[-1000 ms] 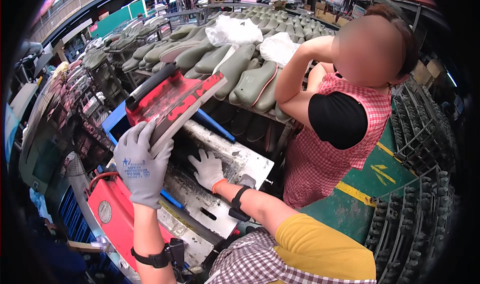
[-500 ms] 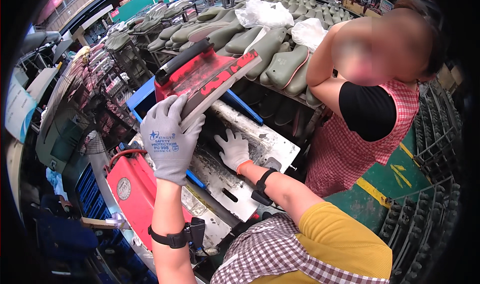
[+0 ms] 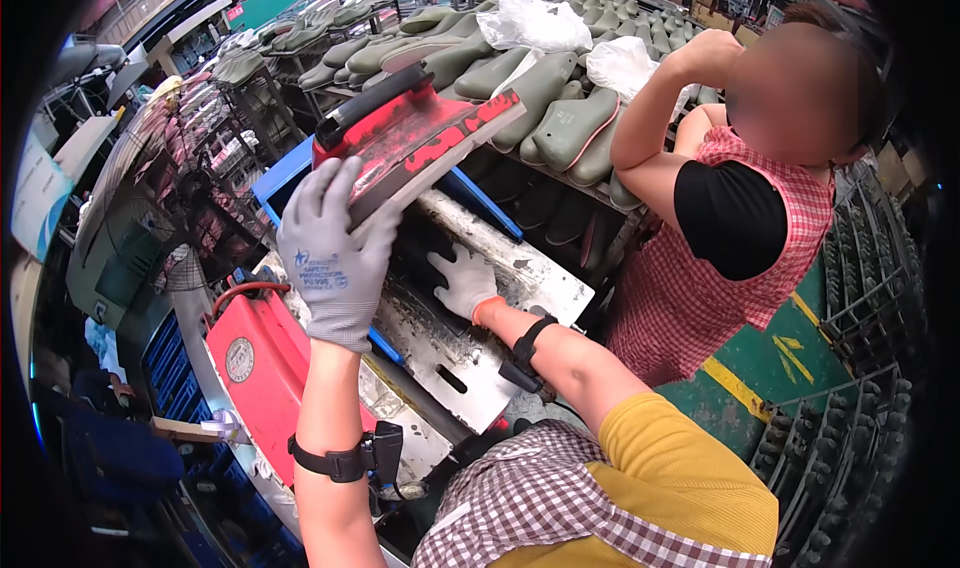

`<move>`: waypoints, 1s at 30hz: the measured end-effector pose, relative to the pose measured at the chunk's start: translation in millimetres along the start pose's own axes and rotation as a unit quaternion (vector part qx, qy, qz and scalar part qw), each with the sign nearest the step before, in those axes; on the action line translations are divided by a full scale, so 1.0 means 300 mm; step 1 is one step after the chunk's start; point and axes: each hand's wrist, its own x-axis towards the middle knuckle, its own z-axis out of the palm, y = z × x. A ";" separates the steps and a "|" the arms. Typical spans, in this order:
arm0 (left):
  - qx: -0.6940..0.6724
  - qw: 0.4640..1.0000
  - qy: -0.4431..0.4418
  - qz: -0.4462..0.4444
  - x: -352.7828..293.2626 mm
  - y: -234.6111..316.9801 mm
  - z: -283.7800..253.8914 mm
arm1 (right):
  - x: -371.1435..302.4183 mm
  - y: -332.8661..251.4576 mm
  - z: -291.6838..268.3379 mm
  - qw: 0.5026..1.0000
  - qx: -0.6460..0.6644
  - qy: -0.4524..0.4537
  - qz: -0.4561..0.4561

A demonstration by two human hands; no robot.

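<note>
My left hand (image 3: pixel 332 253), in a grey glove with blue print, grips the near edge of a tilted-up red lid (image 3: pixel 425 133) with a black handle bar. Its fingers lie against the lid's side and the thumb is on the underside. Under the raised lid, my right hand (image 3: pixel 465 283), in a light glove with an orange cuff, rests palm down with spread fingers. It lies on a dark surface in the worn whitish machine bed (image 3: pixel 540 280). Shadow hides what, if anything, is beneath those fingers. Blue bars (image 3: pixel 484 204) run along the bed.
A red machine housing (image 3: pixel 262 363) stands left of the bed. Beyond it, several olive-green boots (image 3: pixel 570 123) fill racks, with white plastic bags (image 3: pixel 535 23) on top. A co-worker (image 3: pixel 735 218) in a red checked apron stands close at the right, arms raised. A large fan (image 3: pixel 150 198) stands at left.
My left hand has shifted slightly along the lid's edge, its fingers more upright. My right hand stays in nearly the same place. The co-worker's raised arms and head have moved.
</note>
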 end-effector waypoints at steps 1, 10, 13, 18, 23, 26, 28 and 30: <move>-0.048 0.997 0.042 -0.041 -0.023 -0.003 0.015 | 0.013 0.012 -0.006 0.999 0.041 -0.010 0.018; -0.444 0.750 -0.165 -0.460 -0.761 -0.082 -0.063 | -0.231 0.020 -0.210 0.656 0.698 -0.166 0.233; -0.550 0.574 -0.247 -0.554 -0.881 -0.029 -0.197 | -0.422 0.045 -0.179 0.523 0.799 -0.223 0.196; -0.642 0.498 -0.226 -0.538 -1.086 0.056 -0.296 | -0.593 -0.128 -0.167 0.482 0.797 -0.341 0.128; -0.636 0.503 0.007 -0.586 -1.265 0.093 -0.469 | -0.594 -0.457 -0.229 0.487 0.736 -0.468 -0.038; -0.624 0.477 0.156 -0.599 -1.368 0.071 -0.613 | -0.610 -0.627 -0.196 0.517 0.687 -0.491 -0.138; -0.675 0.408 0.202 -0.581 -1.432 0.018 -0.686 | -0.658 -0.697 -0.167 0.534 0.664 -0.494 -0.173; -0.634 0.459 0.250 -0.570 -1.414 0.007 -0.797 | -0.701 -0.794 -0.125 0.554 0.601 -0.505 -0.277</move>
